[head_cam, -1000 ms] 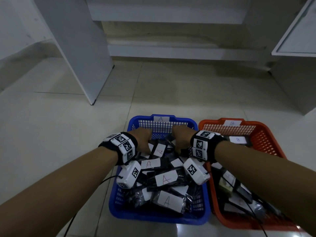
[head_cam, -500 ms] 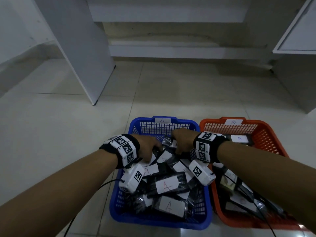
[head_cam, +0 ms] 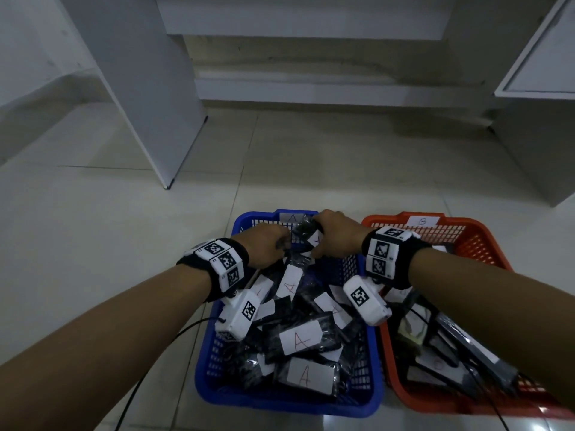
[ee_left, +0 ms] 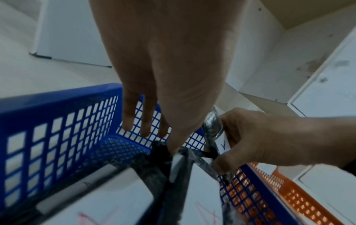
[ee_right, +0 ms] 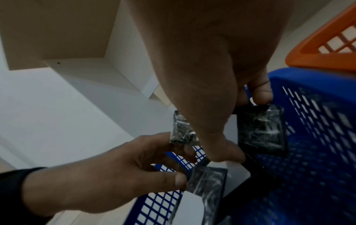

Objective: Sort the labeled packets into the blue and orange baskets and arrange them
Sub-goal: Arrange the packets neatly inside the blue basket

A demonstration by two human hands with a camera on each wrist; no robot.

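Observation:
A blue basket (head_cam: 280, 405) tagged A holds several black packets with white A labels (head_cam: 298, 339). An orange basket (head_cam: 466, 227) tagged B stands against its right side with more packets (head_cam: 435, 365). Both hands are at the blue basket's far end. My right hand (head_cam: 320, 241) grips a small bunch of A packets (head_cam: 315, 237) held upright; its thumb (ee_right: 221, 152) and fingers clamp them. My left hand (head_cam: 280, 244) pinches the top edge of another packet (ee_right: 206, 182) between thumb and fingers, right beside the other hand (ee_left: 260, 141).
The baskets sit on a pale tiled floor (head_cam: 93, 244). A white cabinet panel (head_cam: 149, 104) stands at the back left, another white cabinet (head_cam: 535, 135) at the right, and a low ledge (head_cam: 326, 88) runs behind. A black cable (head_cam: 149, 368) hangs from my left wrist.
Both hands have risen from the pile and moved toward the blue basket's far wall. They have pulled a few A packets up on end.

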